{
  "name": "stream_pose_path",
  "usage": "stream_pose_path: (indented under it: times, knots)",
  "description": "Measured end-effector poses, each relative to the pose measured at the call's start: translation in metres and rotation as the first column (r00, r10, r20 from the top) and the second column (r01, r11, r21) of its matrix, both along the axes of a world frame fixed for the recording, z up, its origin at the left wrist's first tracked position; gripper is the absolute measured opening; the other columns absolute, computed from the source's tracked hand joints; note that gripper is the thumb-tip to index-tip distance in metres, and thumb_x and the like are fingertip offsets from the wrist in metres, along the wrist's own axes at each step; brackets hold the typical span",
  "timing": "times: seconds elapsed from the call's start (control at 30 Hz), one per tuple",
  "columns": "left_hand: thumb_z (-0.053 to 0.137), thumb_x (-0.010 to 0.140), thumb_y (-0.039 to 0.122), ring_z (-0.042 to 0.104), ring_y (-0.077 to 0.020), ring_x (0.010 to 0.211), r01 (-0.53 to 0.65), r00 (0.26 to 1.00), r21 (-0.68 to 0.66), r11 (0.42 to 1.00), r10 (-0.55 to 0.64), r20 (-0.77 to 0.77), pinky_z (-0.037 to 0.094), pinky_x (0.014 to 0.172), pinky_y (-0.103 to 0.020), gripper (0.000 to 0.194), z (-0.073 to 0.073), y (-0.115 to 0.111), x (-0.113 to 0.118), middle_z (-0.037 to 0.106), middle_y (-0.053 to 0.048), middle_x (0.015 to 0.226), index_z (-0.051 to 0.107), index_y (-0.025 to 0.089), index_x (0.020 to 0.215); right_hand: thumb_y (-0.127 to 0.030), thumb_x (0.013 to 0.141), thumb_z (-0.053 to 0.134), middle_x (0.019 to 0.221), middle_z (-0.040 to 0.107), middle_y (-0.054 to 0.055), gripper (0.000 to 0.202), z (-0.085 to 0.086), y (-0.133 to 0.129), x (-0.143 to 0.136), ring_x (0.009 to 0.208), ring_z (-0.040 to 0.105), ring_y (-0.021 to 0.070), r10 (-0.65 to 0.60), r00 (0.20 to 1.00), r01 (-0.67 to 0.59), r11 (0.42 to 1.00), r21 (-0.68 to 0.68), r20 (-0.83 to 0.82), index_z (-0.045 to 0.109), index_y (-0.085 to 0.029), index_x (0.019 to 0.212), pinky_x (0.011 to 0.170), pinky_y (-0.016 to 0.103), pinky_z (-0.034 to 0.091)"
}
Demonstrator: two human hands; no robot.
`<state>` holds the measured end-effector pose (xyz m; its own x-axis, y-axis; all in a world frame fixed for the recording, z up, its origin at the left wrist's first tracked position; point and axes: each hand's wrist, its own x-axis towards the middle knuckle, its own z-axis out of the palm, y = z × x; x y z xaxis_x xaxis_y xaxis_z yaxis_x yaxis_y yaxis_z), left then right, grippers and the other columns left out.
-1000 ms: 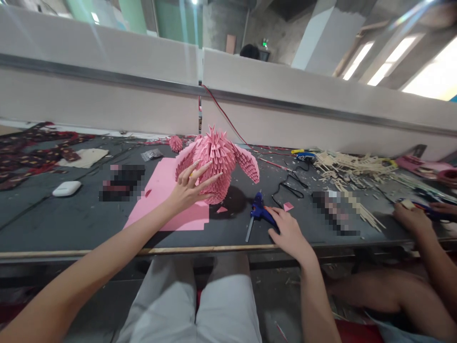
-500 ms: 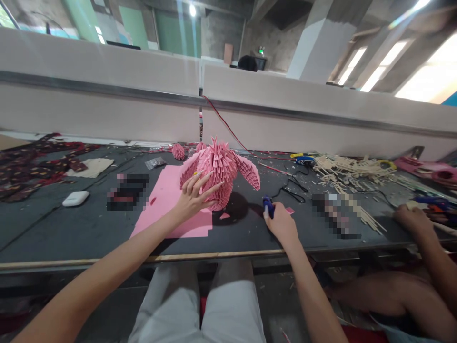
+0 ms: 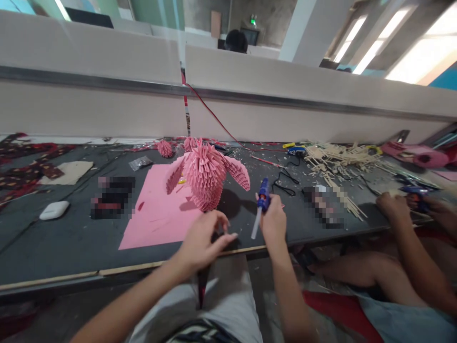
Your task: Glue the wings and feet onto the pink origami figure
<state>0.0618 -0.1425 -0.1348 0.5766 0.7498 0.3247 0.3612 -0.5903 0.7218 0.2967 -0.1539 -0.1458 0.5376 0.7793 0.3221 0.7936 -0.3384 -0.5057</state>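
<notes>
Front edge (image 3: pixel 128 268): left hand (image 3: pixel 205 238) right there, half-curled, any hold unclear!
Glue gun (image 3: pixel 263 196): gripped, right hand (image 3: pixel 274 218).
Paper model (image 3: pixel 205 176): stands just beyond left hand.
Gap: dark surface (image 3: pixel 243 219), model to gun.
Backdrop: pale partition (image 3: pixel 107 107).

One desk (image 3: pixel 78 245) carries one large pink paper figure (image 3: pixel 205 178), which has two wings (image 3: pixel 238 173), and two small pink paper balls (image 3: pixel 164 149) are visible. There are two blue glue guns (image 3: pixel 263 193), one showing one glue stick (image 3: pixel 256 224). One pink sheet (image 3: pixel 155 221) shows; whether more lie beneath cannot be told. Count one white case (image 3: pixel 54 210), one small plastic bag (image 3: pixel 140 163) and two blurred-out objects (image 3: pixel 113 197). The wooden sticks (image 3: pixel 333 159) are too many to count.
</notes>
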Motion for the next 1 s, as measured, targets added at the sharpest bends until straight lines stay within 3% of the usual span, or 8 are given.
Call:
stream_pose_path:
  times: [0.07, 0.13, 0.2, 0.37, 0.47, 0.7, 1.0]
  knots:
    - [0.044, 0.099, 0.059, 0.065, -0.0202, 0.079, 0.066, 0.994, -0.416, 0.907, -0.095, -0.049, 0.044, 0.071, -0.031, 0.041, 0.004, -0.030, 0.022, 0.072, -0.004, 0.095, 0.052, 0.023, 0.116, -0.023, 0.090, 0.054, 0.111, 0.070, 0.014, 0.029, -0.014, -0.001, -0.016, 0.082, 0.069, 0.0258, 0.016, 1.000, -0.015, 0.997, -0.075, 0.008, 0.053, -0.017, 0.118, 0.067, 0.032, 0.042]
    - [0.030, 0.103, 0.058, 0.063, -0.0195, 0.076, 0.081, 0.995, -0.573, 0.815, -0.101, -0.002, 0.043, 0.071, -0.030, 0.042, -0.003, -0.045, 0.036, 0.069, -0.002, 0.084, 0.050, 0.022, 0.116, -0.016, 0.085, 0.057, 0.108, 0.070, 0.012, 0.034, -0.027, 0.000, -0.026, 0.083, 0.070, 0.0243, 0.022, 1.000, -0.022, 0.996, -0.083, 0.010, 0.052, -0.018, 0.118, 0.066, 0.030, 0.042]
    - [0.023, 0.105, 0.054, 0.060, -0.0195, 0.073, 0.047, 0.999, -0.572, 0.819, -0.048, 0.013, 0.040, 0.070, -0.030, 0.042, -0.016, -0.046, 0.043, 0.063, -0.001, 0.077, 0.049, 0.022, 0.112, -0.013, 0.082, 0.058, 0.105, 0.070, 0.010, 0.034, -0.039, 0.000, -0.031, 0.084, 0.069, 0.0231, 0.041, 0.999, -0.040, 0.997, -0.070, 0.016, 0.053, -0.018, 0.116, 0.066, 0.029, 0.042]
    - [0.025, 0.104, 0.041, 0.050, -0.0207, 0.064, -0.113, 0.990, -0.403, 0.908, 0.067, -0.126, 0.032, 0.065, -0.032, 0.031, -0.041, -0.035, 0.043, 0.049, 0.000, 0.069, 0.038, 0.025, 0.081, -0.016, 0.087, 0.059, 0.105, 0.070, 0.012, 0.027, -0.047, -0.001, -0.035, 0.085, 0.070, 0.0232, 0.116, 0.993, -0.111, 0.985, -0.134, 0.028, 0.053, -0.016, 0.114, 0.066, 0.029, 0.043]
    - [0.025, 0.104, 0.041, 0.047, -0.0203, 0.061, -0.129, 0.990, -0.423, 0.897, 0.089, -0.111, 0.032, 0.065, -0.032, 0.032, -0.040, -0.034, 0.047, 0.046, 0.001, 0.067, 0.036, 0.026, 0.079, -0.015, 0.091, 0.055, 0.105, 0.070, 0.012, 0.024, -0.043, -0.002, -0.037, 0.090, 0.072, 0.0242, 0.148, 0.987, -0.134, 0.973, -0.189, 0.057, 0.053, -0.015, 0.114, 0.068, 0.030, 0.045]
    - [0.030, 0.103, 0.045, 0.047, -0.0164, 0.062, -0.092, 0.995, -0.540, 0.837, 0.104, -0.008, 0.034, 0.064, -0.030, 0.040, -0.024, -0.024, 0.051, 0.045, 0.002, 0.064, 0.048, 0.022, 0.076, -0.010, 0.093, 0.048, 0.106, 0.070, 0.014, 0.023, -0.039, -0.002, -0.040, 0.100, 0.072, 0.0245, 0.146, 0.979, -0.113, 0.969, -0.219, 0.141, 0.053, -0.015, 0.115, 0.074, 0.029, 0.049]
    - [0.033, 0.098, 0.054, 0.036, -0.0117, 0.054, -0.007, 0.992, -0.668, 0.744, 0.088, 0.088, 0.029, 0.055, -0.024, 0.045, -0.027, -0.011, 0.051, 0.041, 0.005, 0.061, 0.054, 0.019, 0.081, -0.009, 0.089, 0.053, 0.100, 0.071, 0.011, 0.024, -0.047, -0.001, -0.040, 0.089, 0.071, 0.0221, 0.148, 0.978, -0.120, 0.975, -0.188, 0.145, 0.052, -0.015, 0.112, 0.067, 0.028, 0.047]
